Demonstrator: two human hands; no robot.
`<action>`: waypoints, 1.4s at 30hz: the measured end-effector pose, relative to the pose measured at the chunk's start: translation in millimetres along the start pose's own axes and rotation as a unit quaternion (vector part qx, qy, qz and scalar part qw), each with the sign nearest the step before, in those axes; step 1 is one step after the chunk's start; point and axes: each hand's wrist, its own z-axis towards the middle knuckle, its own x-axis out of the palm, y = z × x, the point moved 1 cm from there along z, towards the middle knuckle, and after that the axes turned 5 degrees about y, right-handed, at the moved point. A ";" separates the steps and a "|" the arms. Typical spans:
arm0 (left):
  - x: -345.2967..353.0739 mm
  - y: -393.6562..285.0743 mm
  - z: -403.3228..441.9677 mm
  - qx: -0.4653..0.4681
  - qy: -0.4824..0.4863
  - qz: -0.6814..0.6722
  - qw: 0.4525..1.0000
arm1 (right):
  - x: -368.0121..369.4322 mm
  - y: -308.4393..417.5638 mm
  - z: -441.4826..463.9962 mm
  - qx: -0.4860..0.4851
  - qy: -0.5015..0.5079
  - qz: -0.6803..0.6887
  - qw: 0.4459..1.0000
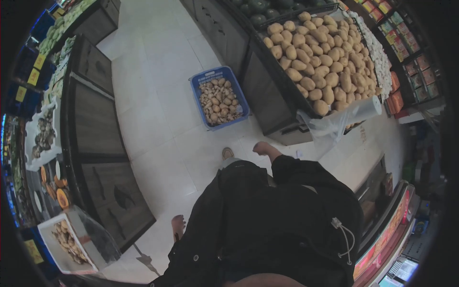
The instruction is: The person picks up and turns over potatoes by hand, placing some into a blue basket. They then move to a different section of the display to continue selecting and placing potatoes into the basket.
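Note:
My left hand [178, 225] hangs low over the pale floor, its fingers loosely bent and a little apart, with nothing visible in it. My right hand [261, 148] is out in front of the black sleeve, its fingers curled in and no object showing. It is nearest to a blue basket [245, 114] on the floor, without touching it. Brown and pale mushroom-like produce [219, 100] fills the basket. One shoe [227, 153] shows just below the basket.
Potatoes [330, 62] are heaped on the right stand, with a plastic bag roll [366, 109] at its corner. On the left, a dark cabinet [98, 119] bears white trays and cut pumpkin [62, 198]. A white box [48, 232] of produce stands lower left. Tiled floor [153, 95] runs between the stands.

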 end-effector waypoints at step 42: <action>207.4 -900.9 74.2 0.766 0.116 0.456 0.437 | -382.0 -90.4 -233.8 -0.060 -0.702 0.366 0.608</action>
